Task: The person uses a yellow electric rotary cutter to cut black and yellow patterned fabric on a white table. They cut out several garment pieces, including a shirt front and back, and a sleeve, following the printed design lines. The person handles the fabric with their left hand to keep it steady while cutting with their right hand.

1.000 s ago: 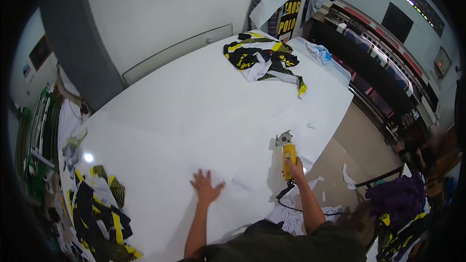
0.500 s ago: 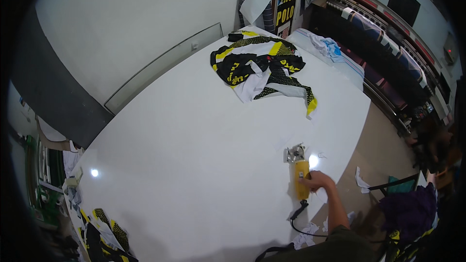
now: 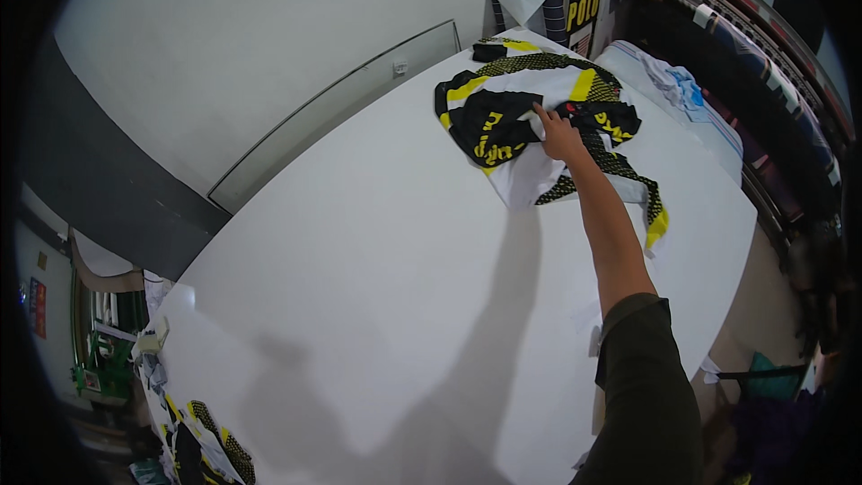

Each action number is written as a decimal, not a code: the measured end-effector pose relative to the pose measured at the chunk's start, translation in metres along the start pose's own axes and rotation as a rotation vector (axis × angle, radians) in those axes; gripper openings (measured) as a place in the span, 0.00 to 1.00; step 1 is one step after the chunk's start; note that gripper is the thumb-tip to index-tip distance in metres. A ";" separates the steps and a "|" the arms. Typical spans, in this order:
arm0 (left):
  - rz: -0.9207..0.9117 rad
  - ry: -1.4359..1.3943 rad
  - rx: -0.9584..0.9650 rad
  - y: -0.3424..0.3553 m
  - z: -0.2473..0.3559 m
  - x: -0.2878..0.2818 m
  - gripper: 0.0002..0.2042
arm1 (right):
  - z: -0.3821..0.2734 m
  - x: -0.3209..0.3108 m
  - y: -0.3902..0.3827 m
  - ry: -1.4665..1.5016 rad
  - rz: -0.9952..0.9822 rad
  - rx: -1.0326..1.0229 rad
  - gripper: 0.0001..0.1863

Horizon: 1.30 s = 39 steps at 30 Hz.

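My right hand (image 3: pixel 562 137) reaches far across the white table (image 3: pixel 359 296) to a heap of printed fabric pieces (image 3: pixel 489 126) in black, yellow and white. Its fingers are stretched out and apart at the middle of the heap, at a black piece with yellow lettering; they grip nothing that I can see. A sleeved right arm crosses the right side of the view. Beside the sleeve a small grey edge (image 3: pixel 594 341) shows, probably of the cutting machine; the rest is hidden behind the arm. My left hand is out of view.
More black, yellow and white fabric (image 3: pixel 202 440) lies at the table's near left corner. A wide printer (image 3: pixel 763 63) stands at the far right, beside a wrapped bundle (image 3: pixel 628 63) with cloth on it. A wall with a metal rail (image 3: pixel 332 108) borders the far left.
My right hand has let go of the yellow handheld cutting machine and moved forward to the fabric heap. The view has shifted, and the arm now covers the machine's place.
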<state>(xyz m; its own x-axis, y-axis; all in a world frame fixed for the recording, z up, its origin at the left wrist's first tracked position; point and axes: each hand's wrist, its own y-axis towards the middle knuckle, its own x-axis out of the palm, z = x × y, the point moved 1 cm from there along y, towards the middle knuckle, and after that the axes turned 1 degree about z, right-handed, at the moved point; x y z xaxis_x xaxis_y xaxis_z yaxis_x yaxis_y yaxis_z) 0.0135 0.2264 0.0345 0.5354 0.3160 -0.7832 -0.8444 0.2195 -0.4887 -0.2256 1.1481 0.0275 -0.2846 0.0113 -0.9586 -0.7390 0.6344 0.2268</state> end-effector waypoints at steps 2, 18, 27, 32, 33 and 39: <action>-0.036 0.001 0.006 0.013 -0.005 -0.007 0.19 | 0.008 0.022 0.020 -0.079 0.025 0.013 0.24; 0.578 -0.951 -0.019 0.125 0.086 0.031 0.31 | -0.399 -0.065 -0.372 0.990 -0.941 -1.108 0.19; 1.171 -0.652 -0.240 -0.033 -0.162 -0.065 0.26 | -0.306 0.004 -0.492 0.445 -0.989 -1.341 0.24; 0.745 -0.189 -0.920 -0.094 -0.204 -0.067 0.35 | -0.329 -0.051 -0.557 0.504 -1.382 -1.091 0.22; 0.891 0.059 -0.890 -0.098 -0.192 -0.051 0.35 | -0.338 -0.040 -0.566 0.681 -1.033 -1.007 0.22; 0.776 -0.213 0.038 -0.103 -0.082 0.049 0.23 | -0.401 -0.018 -0.624 0.473 -0.435 -1.401 0.22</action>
<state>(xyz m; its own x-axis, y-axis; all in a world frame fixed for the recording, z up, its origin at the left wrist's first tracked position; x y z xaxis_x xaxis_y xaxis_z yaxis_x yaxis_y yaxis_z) 0.1249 0.1434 0.0150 -0.2082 0.5597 -0.8021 -0.9779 -0.1047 0.1808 -0.0042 0.4424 -0.0274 0.1369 -0.3858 -0.9124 -0.6985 -0.6907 0.1873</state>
